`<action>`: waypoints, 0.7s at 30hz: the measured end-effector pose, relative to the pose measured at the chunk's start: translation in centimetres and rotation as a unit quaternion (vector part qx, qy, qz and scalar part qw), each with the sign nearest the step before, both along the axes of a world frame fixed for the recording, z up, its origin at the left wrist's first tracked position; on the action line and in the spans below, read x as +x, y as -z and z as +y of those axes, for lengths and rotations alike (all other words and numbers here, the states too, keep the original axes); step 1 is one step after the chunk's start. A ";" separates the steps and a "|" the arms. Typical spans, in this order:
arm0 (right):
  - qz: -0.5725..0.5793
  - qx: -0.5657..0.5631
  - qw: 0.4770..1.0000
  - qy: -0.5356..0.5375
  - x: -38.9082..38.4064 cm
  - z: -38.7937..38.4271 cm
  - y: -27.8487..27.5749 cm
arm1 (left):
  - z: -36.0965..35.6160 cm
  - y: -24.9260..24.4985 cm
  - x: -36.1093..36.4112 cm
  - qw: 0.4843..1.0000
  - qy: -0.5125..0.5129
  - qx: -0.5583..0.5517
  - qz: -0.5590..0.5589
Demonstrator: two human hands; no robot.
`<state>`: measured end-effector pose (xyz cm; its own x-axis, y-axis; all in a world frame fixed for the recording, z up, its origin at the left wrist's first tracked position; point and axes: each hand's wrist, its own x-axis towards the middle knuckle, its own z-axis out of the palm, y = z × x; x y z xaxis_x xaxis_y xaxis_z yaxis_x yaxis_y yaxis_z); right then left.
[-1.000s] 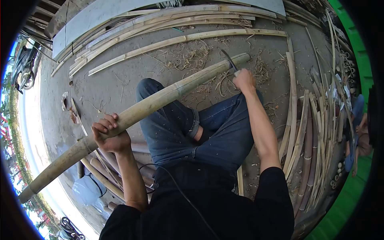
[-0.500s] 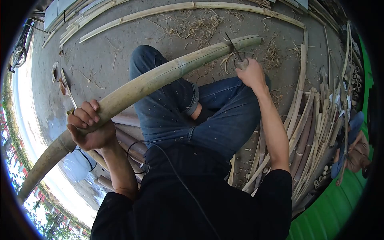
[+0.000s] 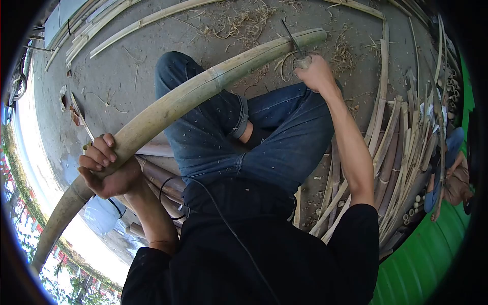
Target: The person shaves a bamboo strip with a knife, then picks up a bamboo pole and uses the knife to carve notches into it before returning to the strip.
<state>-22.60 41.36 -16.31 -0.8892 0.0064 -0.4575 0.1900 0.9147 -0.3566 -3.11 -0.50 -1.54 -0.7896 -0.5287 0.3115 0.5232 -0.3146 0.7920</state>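
Note:
A long bamboo pole (image 3: 173,107) slants across my lap from lower left to upper right, with a node ring partway and a thin dark line along its upper part. My left hand (image 3: 112,168) is wrapped round its lower part, fingers over the top. My right hand (image 3: 317,73) is closed on the handle of a knife (image 3: 291,33). The narrow dark blade crosses the pole near its far end; whether its edge has entered the bamboo I cannot make out. My crossed legs in jeans (image 3: 203,132) lie beneath, dotted with pale chips.
Split bamboo strips (image 3: 401,152) are heaped at the right, beside a green corrugated sheet (image 3: 422,264). Curly shavings (image 3: 244,23) litter the concrete floor ahead. Another person (image 3: 452,173) sits at the far right. Bamboo poles (image 3: 162,175) lie by my left side.
The whole view has shifted slightly, so the pole's far end and the knife appear higher. Both hands keep their grip, and the blade still crosses the pole at about the same place.

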 end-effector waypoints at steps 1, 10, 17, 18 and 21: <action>0.018 -0.016 1.000 -0.012 0.4 0.2 0.0 | 0.0 0.0 0.1 1.000 -0.005 -0.002 -0.003; 0.023 0.037 0.999 -0.017 0.0 1.9 0.0 | 0.1 -0.2 -0.2 1.000 -0.007 -0.004 0.013; 0.098 -0.037 0.994 0.026 2.6 1.9 -3.0 | 0.9 -1.3 -0.8 0.998 0.008 -0.038 0.048; 0.084 -0.101 0.990 0.058 3.8 2.0 -4.0 | 1.4 -1.9 -1.0 0.996 0.022 -0.061 0.054; 0.130 -0.174 0.973 0.080 7.7 2.3 -6.2 | 2.3 -2.8 -0.7 0.993 0.036 -0.091 0.070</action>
